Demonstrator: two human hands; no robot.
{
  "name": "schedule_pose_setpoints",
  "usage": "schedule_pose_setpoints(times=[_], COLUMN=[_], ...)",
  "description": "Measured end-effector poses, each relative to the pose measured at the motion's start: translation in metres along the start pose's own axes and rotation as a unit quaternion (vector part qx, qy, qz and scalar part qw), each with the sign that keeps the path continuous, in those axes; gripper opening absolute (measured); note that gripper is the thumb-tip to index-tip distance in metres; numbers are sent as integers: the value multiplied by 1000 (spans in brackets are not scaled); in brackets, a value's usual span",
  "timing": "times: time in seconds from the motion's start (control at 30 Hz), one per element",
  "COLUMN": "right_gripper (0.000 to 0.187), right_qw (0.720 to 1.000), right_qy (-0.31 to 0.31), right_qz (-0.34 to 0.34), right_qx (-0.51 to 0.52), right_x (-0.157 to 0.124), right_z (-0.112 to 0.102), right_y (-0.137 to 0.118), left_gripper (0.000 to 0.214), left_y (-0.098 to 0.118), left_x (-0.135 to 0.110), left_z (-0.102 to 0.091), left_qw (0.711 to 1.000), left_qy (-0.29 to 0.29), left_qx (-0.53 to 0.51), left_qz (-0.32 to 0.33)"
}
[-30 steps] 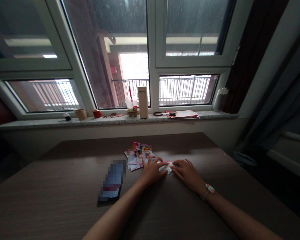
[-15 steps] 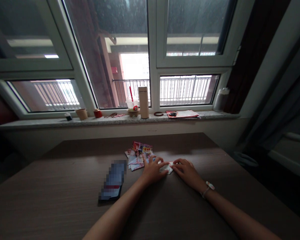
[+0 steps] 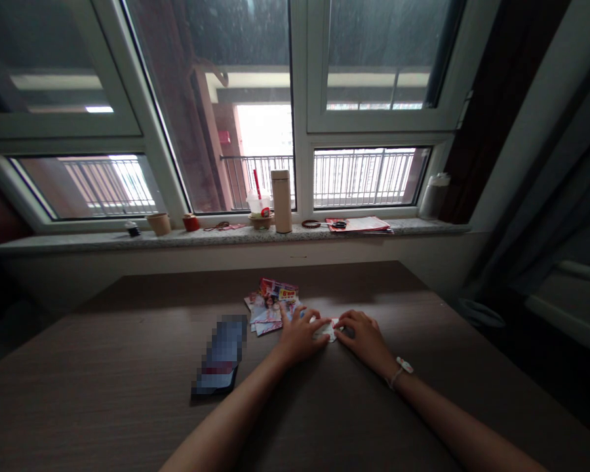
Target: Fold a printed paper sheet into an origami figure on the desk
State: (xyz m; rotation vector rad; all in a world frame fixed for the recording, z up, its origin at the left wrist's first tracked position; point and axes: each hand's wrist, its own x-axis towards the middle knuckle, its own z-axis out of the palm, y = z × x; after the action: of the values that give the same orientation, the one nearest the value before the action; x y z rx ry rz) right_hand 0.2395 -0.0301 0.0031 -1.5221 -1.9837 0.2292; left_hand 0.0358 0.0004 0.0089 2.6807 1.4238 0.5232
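Note:
A small piece of folded white paper (image 3: 331,331) with a bit of red print lies flat on the brown table between my hands. My left hand (image 3: 299,335) holds its left side down with thumb and forefinger, the other fingers spread toward a pile of colourful printed paper sheets (image 3: 268,308). At the paper's right edge, the thumb and fingers of my right hand (image 3: 362,335) are pinched together on it. Fingertips cover part of the paper, so its exact folds cannot be made out. A bracelet (image 3: 400,370) is on my right wrist.
A phone (image 3: 220,357) with a blurred screen lies left of my left forearm. On the stone windowsill (image 3: 216,237) behind the table (image 3: 128,328) stand a tan flask (image 3: 281,202), a lidded drink cup with a red straw, a paper cup (image 3: 158,224), scissors (image 3: 338,225) on papers and a bottle (image 3: 434,196).
My right hand has shifted slightly left, its fingers closer in over the paper's right edge. My left hand stays almost where it was.

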Motion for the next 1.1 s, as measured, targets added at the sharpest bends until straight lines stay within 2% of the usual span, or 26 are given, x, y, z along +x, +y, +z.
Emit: schedule_pose_setpoints(times=[0.3,0.77,0.93,1.1], right_gripper=[14,22,22,23], right_qw=[1000,999,997,998], right_qy=[-16,-36,-23,-32], right_qz=[22,20,19,0], right_qx=[6,25,69,47], right_x=[0,-1,0,0], right_z=[-4,-6,-5,0], right_y=[-3,-1,7,14], left_gripper=[39,38,40,40], left_y=[-2,-1,-3,-2], left_x=[1,0,1,1], left_z=[3,2,4,3], left_qw=[1000,1000,1000,1000], left_qy=[9,0,9,7], left_qx=[9,-2,-4,-2], left_qz=[6,-6,-2,-3])
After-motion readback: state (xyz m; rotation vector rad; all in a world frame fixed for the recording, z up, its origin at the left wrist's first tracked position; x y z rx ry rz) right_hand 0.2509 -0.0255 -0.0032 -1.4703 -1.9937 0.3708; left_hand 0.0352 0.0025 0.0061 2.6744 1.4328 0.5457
